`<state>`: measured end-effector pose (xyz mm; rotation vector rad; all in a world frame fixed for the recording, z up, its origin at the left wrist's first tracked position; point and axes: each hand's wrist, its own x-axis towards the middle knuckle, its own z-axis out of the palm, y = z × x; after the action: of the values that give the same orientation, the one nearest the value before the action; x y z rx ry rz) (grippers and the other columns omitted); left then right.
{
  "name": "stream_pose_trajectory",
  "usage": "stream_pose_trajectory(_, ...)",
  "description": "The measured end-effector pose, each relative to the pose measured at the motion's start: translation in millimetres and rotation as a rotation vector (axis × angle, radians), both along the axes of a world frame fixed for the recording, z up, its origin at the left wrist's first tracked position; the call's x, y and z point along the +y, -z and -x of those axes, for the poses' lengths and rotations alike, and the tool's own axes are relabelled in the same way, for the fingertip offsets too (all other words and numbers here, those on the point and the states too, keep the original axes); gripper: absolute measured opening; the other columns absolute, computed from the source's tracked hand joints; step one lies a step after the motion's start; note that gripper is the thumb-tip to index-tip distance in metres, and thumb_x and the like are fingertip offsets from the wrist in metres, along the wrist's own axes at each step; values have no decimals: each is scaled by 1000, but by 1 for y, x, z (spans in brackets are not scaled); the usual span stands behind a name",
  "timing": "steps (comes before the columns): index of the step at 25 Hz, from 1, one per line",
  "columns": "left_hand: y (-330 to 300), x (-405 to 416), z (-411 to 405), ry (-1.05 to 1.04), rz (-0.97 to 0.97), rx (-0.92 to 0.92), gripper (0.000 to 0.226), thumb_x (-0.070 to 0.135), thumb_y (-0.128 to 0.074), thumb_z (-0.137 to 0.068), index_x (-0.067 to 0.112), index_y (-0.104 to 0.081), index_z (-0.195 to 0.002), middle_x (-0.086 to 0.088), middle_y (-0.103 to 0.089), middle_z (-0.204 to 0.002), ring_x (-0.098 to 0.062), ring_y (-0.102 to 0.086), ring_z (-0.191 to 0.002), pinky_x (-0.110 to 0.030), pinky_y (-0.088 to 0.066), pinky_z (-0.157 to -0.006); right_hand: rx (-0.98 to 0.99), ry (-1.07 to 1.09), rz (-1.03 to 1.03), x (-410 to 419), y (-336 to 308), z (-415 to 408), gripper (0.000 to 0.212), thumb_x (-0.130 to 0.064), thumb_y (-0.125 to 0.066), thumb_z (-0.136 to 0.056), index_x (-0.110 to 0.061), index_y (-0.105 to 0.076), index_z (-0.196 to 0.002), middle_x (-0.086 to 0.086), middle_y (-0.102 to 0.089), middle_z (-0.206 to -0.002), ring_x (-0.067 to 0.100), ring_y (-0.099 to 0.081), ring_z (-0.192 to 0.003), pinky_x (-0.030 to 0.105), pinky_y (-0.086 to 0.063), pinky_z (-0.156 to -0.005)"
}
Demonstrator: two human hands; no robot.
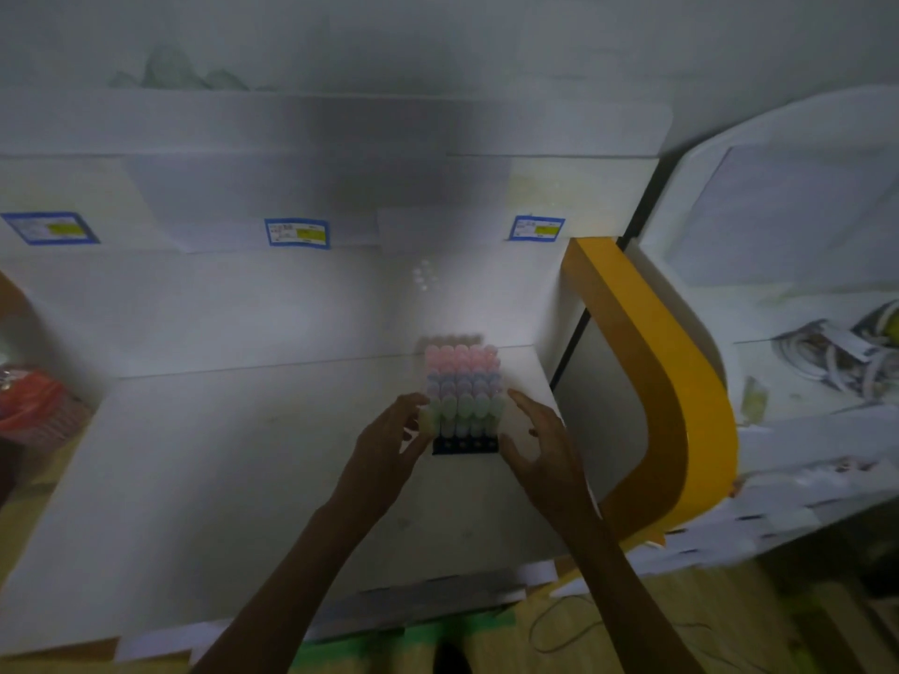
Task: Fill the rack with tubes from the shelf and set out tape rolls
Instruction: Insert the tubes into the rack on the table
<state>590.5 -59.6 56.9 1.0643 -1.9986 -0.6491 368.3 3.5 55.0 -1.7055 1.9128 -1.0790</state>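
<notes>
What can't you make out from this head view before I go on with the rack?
- Rack: the caps of the tubes cover its holes, so free slots cannot be counted.
- Left hand: its fingertips merge with the nearest tube in the blur; contact unclear.
- Right hand: appears just off the rack; dim light hides any touch.
- Shelf labels: print too small and blurred.
- Red object: cut off by the left edge.
- Tape rolls: none recognisable.

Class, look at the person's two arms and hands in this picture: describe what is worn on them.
Both forearms are bare up to the frame's bottom edge; no sleeve shows. The left hand and right hand wear no gloves. No watch, ring or bracelet can be made out, though the picture is dim and blurred.
</notes>
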Motion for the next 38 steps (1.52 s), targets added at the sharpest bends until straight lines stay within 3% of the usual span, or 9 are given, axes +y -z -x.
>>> stream_pose_trajectory(3, 9, -1, 4, -31, 52, -42, 22, 16, -64, -92, 21, -58, -112, 10, -58, -105, -3, -58, -80, -26, -53, -72, -18, 0, -1, 6, -4, 1, 45, -27, -60, -92, -48, -41, -127, -23, -44, -123, 0, -45, -117, 13, -35, -98)
stream_pose_trajectory(7, 17, -3, 6, -24, 65, -5, 21, 10, -67, -89, 19, -59, -106, 5, -56, -105, -7, -59, -84, -32, -54, -74, 13, 5, 105, 10, -5, -5, 43, -28, -60, -87, -25, -51, -129, -12, -50, -119, -6, -45, -106, 1, -35, -90)
stream_pose_trajectory(9, 20, -4, 6, -24, 36, 4, 21, 10, -66, -89, 22, -56, -103, 7, -53, -101, -8, -58, -85, -35, -55, -74, 19, 5, 118, 10, -6, -7, 46, -29, -60, -85, -17, -54, -129, -11, -51, -119, -7, -44, -106, 2, -36, -90)
stream_pose_trajectory(15, 16, -3, 10, -15, 63, -88, 16, 21, -57, -91, 32, -49, -99, 2, -53, -92, -18, -59, -80, -32, -52, -69, 89, -17, 109, 9, -6, -5, 46, -30, -60, -84, -17, -56, -128, -2, -59, -123, -6, -43, -107, 22, -43, -93)
stream_pose_trajectory(20, 25, -2, 6, -103, 163, -206, 18, 32, -54, -90, 27, -52, -108, 1, -61, -93, -14, -56, -82, -28, -50, -62, 139, -28, 97, 11, -4, -5, 46, -30, -61, -84, -17, -56, -127, 0, -61, -123, -1, -45, -109, 25, -43, -95)
stream_pose_trajectory(26, 22, -2, 4, -109, 299, -363, 26, 30, -49, -88, 20, -53, -111, -5, -69, -94, -26, -63, -79, -31, -54, -57, 153, -30, 115, 21, -6, -13, 44, -30, -62, -84, -16, -57, -126, 2, -63, -121, 11, -54, -110, 27, -45, -95)
stream_pose_trajectory(30, 17, 1, -4, -115, 320, -390, 36, 31, -57, -84, 23, -46, -118, -10, -64, -108, -26, -58, -94, -35, -53, -66, 159, -18, 91, 34, -14, -17, 46, -31, -62, -86, -17, -55, -128, 1, -61, -123, 14, -55, -110, 31, -47, -95)
stream_pose_trajectory(33, 11, 7, -9, -81, 256, -428, 63, 20, -79, -73, 21, -45, -127, -17, -56, -125, -34, -57, -108, -42, -52, -78, 166, 33, 76, 51, -18, -16, 46, -29, -64, -87, -17, -54, -130, 0, -59, -125, 14, -54, -114, 31, -46, -96)
stream_pose_trajectory(38, -10, 43, 10, -16, 333, -351, 56, 25, -68, -72, 14, -52, -125, -16, -56, -124, -29, -45, -116, -43, -49, -87, 186, 76, 70, 87, -16, -6, 48, -36, -59, -85, -20, -55, -130, -4, -60, -123, 11, -55, -110, 25, -45, -92)
